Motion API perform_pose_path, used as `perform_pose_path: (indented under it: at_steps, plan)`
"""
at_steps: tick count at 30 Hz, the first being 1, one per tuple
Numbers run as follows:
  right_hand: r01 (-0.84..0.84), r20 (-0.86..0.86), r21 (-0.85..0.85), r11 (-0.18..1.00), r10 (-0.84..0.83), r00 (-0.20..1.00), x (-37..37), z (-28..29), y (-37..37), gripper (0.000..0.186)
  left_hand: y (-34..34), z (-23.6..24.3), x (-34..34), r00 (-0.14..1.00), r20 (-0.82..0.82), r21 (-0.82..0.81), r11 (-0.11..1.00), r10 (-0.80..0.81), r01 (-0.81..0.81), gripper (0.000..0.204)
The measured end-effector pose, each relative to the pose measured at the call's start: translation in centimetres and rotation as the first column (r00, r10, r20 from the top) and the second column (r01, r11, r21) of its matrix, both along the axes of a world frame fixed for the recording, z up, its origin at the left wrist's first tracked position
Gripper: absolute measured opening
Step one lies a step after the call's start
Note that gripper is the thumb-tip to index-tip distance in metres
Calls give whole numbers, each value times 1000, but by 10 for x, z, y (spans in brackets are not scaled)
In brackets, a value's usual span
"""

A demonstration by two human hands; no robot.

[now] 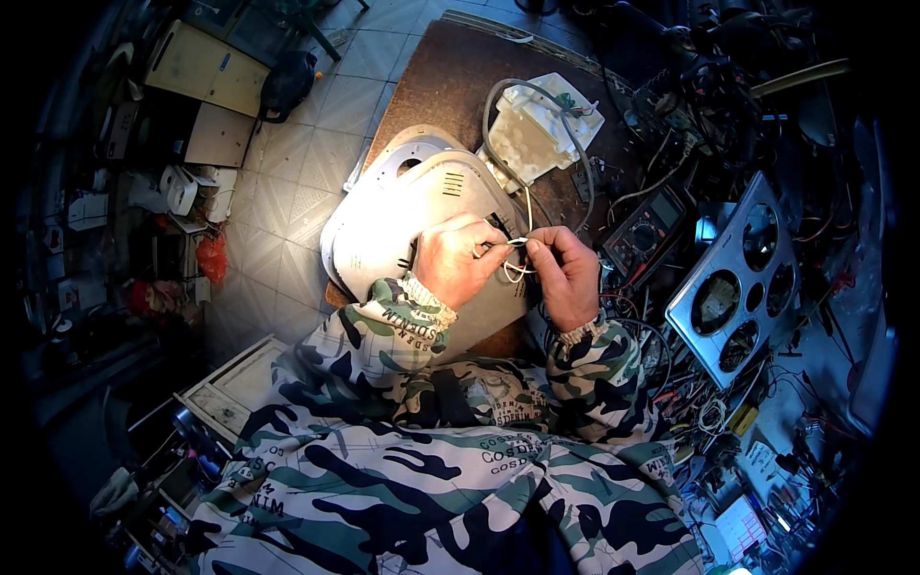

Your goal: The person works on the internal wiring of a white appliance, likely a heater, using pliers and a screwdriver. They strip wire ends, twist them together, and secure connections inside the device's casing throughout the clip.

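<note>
Pale floor tiles [287, 206] flank a scuffed brown tabletop [450, 72]. Left hand [456, 261] and right hand [570, 280] pinch thin wires [529, 207] above a rounded cream cover [383, 240] (slot-vented).

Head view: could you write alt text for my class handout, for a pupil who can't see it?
A person's left hand and right hand pinch thin pale wires over a large, rounded, pale panel. Beyond it, a white housing sits on a brown table; to the right are a dark multimeter and a metal plate with round holes.
</note>
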State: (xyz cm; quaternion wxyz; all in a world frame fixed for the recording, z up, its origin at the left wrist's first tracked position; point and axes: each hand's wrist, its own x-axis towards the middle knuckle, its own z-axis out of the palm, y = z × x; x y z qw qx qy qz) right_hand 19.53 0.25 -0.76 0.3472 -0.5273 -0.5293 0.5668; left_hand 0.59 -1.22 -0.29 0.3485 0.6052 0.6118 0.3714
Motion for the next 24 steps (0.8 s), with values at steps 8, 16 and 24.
perform_pose_path:
  at_steps: [8, 16, 24]
  plan:
    - [20, 92, 82, 996, -27, 995, -3, 0, 3, 12, 16, 16, -19, 961, 161, -347, 898, -226, 270, 16]
    - [-29, 53, 102, 994, 24, 998, 1, -4, 3, 12, 19, 10, -24, 927, 255, -362, 862, -274, 354, 19]
    - [-38, 54, 82, 996, 34, 998, 1, -1, 4, 13, 15, -1, -18, 964, 71, -111, 958, -256, 263, 16]
